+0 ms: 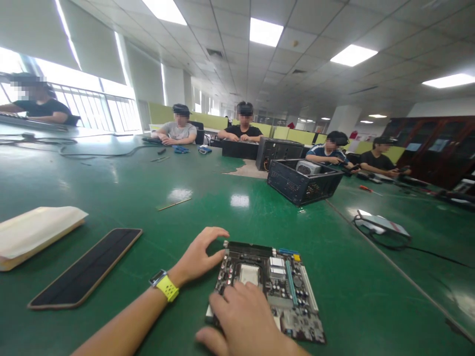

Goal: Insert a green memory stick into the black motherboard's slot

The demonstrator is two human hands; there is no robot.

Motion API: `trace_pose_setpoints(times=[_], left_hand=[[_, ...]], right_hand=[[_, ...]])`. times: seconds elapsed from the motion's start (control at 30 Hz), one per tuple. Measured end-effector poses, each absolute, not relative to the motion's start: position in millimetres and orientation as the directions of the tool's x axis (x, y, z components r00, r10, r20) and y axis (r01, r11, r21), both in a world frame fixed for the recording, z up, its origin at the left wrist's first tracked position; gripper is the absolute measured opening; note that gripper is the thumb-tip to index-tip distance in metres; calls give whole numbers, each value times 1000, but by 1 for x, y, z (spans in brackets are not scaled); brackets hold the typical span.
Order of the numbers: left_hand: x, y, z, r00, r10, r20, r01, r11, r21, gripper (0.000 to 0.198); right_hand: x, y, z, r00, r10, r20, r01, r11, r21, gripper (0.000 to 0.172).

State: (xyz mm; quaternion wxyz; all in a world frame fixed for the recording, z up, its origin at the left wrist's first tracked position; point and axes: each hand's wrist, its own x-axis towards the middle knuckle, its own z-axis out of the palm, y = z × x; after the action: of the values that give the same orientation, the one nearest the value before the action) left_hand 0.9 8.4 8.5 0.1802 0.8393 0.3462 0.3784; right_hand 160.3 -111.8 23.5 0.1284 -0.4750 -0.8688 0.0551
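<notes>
While holding the left hand (198, 256) with fingers spread beside a flat, component-studded motherboard (284, 287) and the right hand (247, 316) over it, fingers loosely bent, has both toward the glossy green tabletop's (129, 193) near edge. Faces an open, perforated black case (289, 185) toward the far edge, beneath rectangular lights (266, 32) in a tiled ceiling (309, 22).

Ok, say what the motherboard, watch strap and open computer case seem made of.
Motherboard: probably dull, dark laminate, being a thin, component-crowded board. Watch strap: likely matte silicone, smooth yellow with holes. Open computer case: probably painted sheet metal, dark satin, with thin walls and perforations.
</notes>
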Motion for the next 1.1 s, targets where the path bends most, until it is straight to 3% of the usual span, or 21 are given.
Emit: trace_pose_setpoints(times=[0.17,0.3,0.4,0.67,0.77,0.9,0.97,1.03,1.1], left_hand=[[0,10,7,453,721,525,474,-693,544,23],[0,10,7,446,724,527,488,-690,535,22],[-1,11,7,434,722,538,500,-690,523,21],[-3,12,4,445,713,542,502,-700,508,21],[-2,12,4,449,709,544,496,-704,508,20],[-1,11,5,456,712,534,499,-702,508,19],[0,11,5,467,710,527,497,-703,508,19],[1,11,5,488,701,520,487,-713,505,20],[1,10,4,509,689,516,475,-724,499,20]], right_hand=[[147,-105,15,-494,858,140,839,513,-180,24],[146,-106,18,-460,883,92,861,469,-194,25],[159,-96,22,-382,913,144,890,406,-208,22],[266,-27,31,216,968,128,958,-185,-220,24],[291,-20,31,281,951,128,942,-248,-227,26],[282,-30,32,223,964,147,958,-190,-213,23],[263,-42,33,113,986,124,960,-76,-269,22],[240,-56,34,-116,993,29,892,117,-437,23],[221,-67,35,-379,922,-81,696,226,-681,24]])
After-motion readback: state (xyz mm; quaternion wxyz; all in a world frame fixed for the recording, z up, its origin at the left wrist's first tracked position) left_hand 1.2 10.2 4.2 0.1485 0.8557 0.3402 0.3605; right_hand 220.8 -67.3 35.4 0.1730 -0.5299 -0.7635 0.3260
